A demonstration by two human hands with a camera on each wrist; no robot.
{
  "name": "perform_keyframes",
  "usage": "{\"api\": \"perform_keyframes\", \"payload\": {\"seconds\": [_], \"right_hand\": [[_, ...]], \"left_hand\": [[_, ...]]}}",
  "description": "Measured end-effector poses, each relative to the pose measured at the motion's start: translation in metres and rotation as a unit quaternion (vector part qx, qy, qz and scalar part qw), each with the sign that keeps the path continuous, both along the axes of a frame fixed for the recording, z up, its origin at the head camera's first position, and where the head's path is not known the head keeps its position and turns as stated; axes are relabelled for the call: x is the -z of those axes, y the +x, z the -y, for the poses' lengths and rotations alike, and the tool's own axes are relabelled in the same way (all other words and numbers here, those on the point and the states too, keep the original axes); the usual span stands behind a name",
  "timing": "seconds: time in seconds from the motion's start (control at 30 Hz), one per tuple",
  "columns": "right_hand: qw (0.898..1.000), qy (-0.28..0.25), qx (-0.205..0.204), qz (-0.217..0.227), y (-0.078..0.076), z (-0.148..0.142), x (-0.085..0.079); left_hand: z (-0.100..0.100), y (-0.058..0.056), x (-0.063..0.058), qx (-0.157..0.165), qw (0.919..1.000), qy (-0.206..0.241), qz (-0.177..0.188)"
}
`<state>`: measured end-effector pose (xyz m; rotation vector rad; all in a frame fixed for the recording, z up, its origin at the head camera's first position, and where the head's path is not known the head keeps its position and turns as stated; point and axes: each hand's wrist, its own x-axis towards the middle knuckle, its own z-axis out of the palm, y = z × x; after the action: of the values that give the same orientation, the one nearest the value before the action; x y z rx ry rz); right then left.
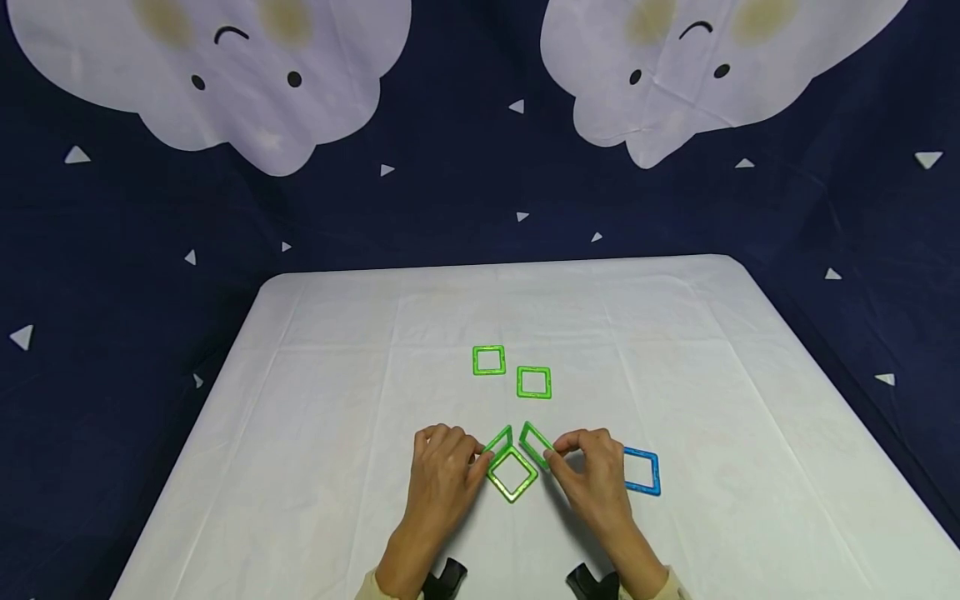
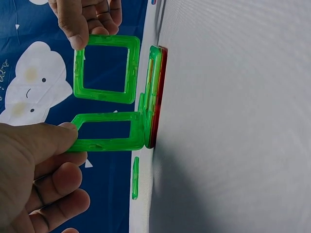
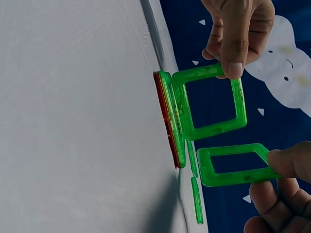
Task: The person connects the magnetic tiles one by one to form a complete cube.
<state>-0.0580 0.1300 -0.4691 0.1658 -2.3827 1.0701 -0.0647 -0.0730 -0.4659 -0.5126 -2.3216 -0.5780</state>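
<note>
A green magnetic tile (image 1: 525, 488), square with an open centre, lies flat with a corner toward me; the side views show a red tile (image 2: 161, 97) beneath it. My left hand (image 1: 442, 479) pinches another green tile (image 2: 107, 145), held upright with its lower edge at the flat stack's far left side. Between thumb and fingers, my right hand (image 1: 596, 479) holds a further green tile (image 3: 238, 177) on edge. That tile is tilted, and a gap separates it from the left hand's tile in the right wrist view.
Two more green tiles (image 1: 489, 372) lie flat farther back on the white-covered table (image 1: 315, 375). A blue square tile (image 1: 656, 475) lies at the right, partly hidden behind my right hand. Dark blue cloth (image 1: 465, 233) with white clouds hangs beyond the table's far edge.
</note>
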Motion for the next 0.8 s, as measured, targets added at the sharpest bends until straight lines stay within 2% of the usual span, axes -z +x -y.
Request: {"api": "perform_keyframes", "payload": {"seconds": [0.17,0.53,0.8], "right_hand": [[1.0,0.007,-0.002,-0.005,0.0002,0.0021,0.0018],[0.999,0.013,0.001,0.041,0.0027,0.0062,0.0015],[0.999,0.012,-0.03,0.008,0.0031,0.0081,0.0048]], "left_hand": [[0.0005,0.0002,-0.0002,0.002,1.0,0.001,-0.002],[-0.0002,0.0002,-0.0009,-0.003,0.9999,-0.005,0.015],[0.0004,0.0003,-0.0012,-0.002,0.9998,-0.002,0.018]]}}
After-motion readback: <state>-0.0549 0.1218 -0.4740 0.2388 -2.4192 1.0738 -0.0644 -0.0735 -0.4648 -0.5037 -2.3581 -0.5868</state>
